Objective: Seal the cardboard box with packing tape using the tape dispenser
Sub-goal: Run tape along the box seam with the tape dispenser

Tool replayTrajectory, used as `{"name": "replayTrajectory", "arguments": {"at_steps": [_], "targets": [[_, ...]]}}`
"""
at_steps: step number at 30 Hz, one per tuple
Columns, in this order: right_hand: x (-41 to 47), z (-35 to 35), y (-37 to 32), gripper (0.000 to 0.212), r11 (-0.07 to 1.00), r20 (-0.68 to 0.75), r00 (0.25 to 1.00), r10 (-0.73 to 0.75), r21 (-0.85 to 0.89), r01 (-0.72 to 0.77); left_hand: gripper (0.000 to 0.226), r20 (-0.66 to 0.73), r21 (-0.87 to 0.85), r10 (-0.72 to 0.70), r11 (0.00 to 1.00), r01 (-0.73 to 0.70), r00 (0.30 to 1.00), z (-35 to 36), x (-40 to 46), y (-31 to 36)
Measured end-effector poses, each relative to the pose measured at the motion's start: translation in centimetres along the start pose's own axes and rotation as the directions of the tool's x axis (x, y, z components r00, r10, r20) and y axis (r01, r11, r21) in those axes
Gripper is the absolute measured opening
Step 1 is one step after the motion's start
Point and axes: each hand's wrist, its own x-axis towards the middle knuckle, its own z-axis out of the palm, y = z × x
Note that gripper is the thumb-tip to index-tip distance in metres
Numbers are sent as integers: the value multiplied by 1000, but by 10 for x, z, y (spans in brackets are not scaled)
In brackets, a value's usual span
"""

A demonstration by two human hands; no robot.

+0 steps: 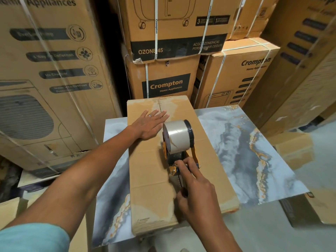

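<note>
A long brown cardboard box (205, 166) lies closed on a marbled grey slab, its centre seam running away from me. My left hand (151, 125) rests flat on the far half of the lid, fingers spread, a ring on one finger. My right hand (195, 186) grips the handle of the tape dispenser (179, 153), a yellow and black frame with a large roll of clear tape (175, 136) standing on the seam near the box's middle. The dispenser's blade end is hidden under my fingers.
The marbled slab (251, 153) sticks out to the right and left of the box. Tall strapped appliance cartons (163, 84) wall in the back, the left and the right. A small carton (294, 150) stands on the floor to the right.
</note>
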Motion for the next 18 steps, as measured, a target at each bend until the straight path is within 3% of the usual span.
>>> {"name": "replayTrajectory", "arguments": {"at_steps": [6, 10, 14, 18], "targets": [[1, -3, -2, 83, 999, 4, 1000, -6, -48, 6, 47, -11, -52, 96, 994, -97, 995, -8, -54, 50], [0, -4, -1, 81, 998, 6, 1000, -18, -64, 18, 59, -15, -59, 67, 996, -68, 998, -10, -69, 64], [-2, -5, 2, 79, 998, -9, 999, -48, -37, 48, 46, -28, -26, 53, 998, -53, 998, -4, -62, 61], [-7, -2, 5, 82, 999, -38, 999, -32, -5, 32, 63, -30, -34, 54, 998, -55, 998, 6, -60, 53]]}}
